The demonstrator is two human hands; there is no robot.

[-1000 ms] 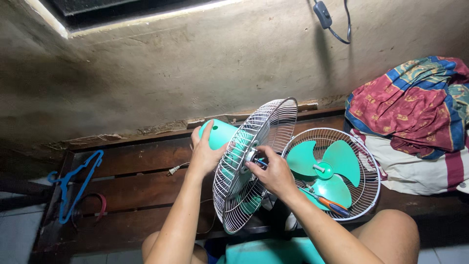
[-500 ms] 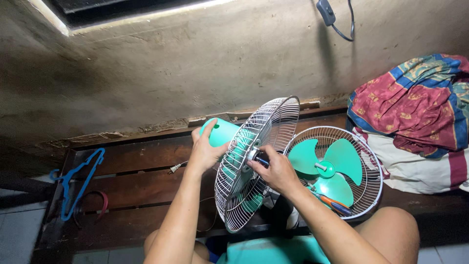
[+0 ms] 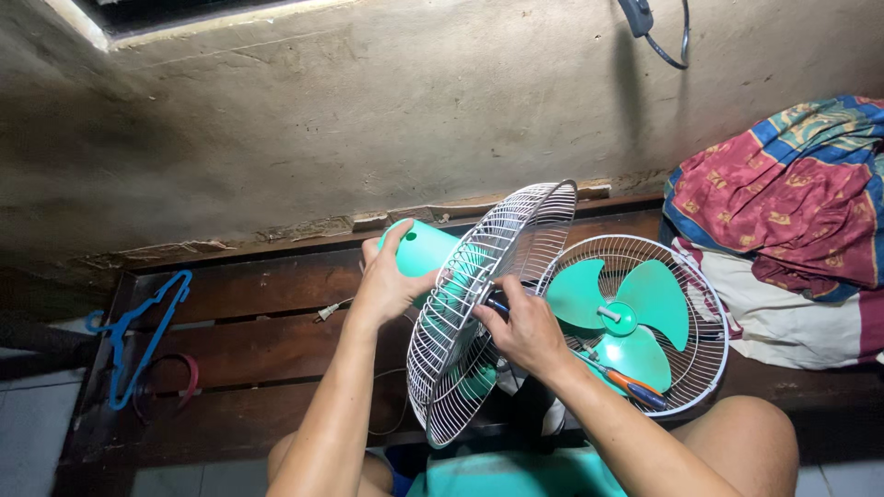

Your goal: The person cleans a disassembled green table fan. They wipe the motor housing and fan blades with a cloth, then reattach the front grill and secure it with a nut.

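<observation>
Since a second ago your view has drifted a little left, so the patterned cloth sits closer to the right edge, while both hands have kept their places on the fan. Your left hand (image 3: 385,281) has its grip wrapped around the green motor housing (image 3: 422,248), thumb up along its side, clamped on it from behind the grille. Your right hand (image 3: 527,329) is at the middle of the tilted wire rear grille (image 3: 479,304), fingers curled together around a small dark part at the hub; what exactly they pinch is hidden by the knuckles. That grille stands on edge, leaning away from you, with the housing poking out behind it.

Just beside your right hand, the other wire grille (image 3: 686,377) lies flat on the wooden surface (image 3: 249,350), carrying the green three-blade fan blade (image 3: 622,317) and an orange-handled screwdriver (image 3: 631,385). A plug on a thin cord (image 3: 327,315) lies left of your left wrist. Farther left, a blue clothes hanger (image 3: 138,336) hangs at the surface's end. The patterned cloth (image 3: 783,198) is heaped at far right.
</observation>
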